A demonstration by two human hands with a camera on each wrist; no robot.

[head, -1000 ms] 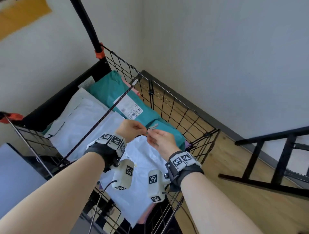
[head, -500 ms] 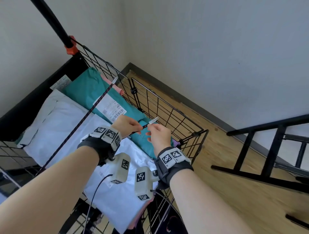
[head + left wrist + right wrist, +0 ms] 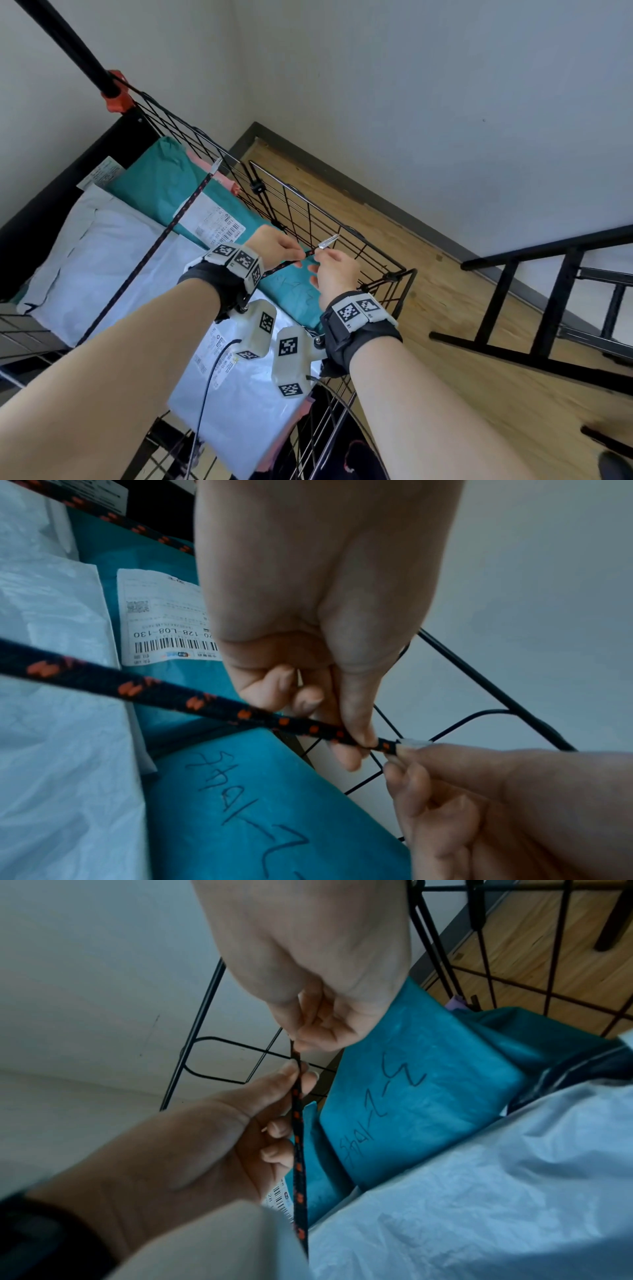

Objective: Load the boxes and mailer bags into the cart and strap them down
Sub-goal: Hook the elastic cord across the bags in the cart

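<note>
A black wire cart (image 3: 342, 219) holds teal mailer bags (image 3: 157, 181) and white mailer bags (image 3: 102, 253). One black-and-orange bungee cord (image 3: 154, 243) lies stretched across the load, its hook (image 3: 215, 166) at the far wire side. My left hand (image 3: 298, 257) pinches a second cord (image 3: 137, 688) near its end, above a teal bag with handwriting (image 3: 257, 818). My right hand (image 3: 320, 251) pinches that cord's metal hook (image 3: 327, 241) just beyond the left fingertips (image 3: 356, 737). Both hands hover beside the cart's right wire wall (image 3: 219, 1058).
The cart's black handle pole (image 3: 68, 44) with an orange clamp (image 3: 116, 92) rises at the back left. A black metal frame (image 3: 513, 308) stands on the wooden floor (image 3: 445, 342) to the right. White walls close in behind.
Both hands have kept their pinch and carried the cord end a little toward the cart's right wire wall. The head view has swung, shifting the cart left in the picture.
</note>
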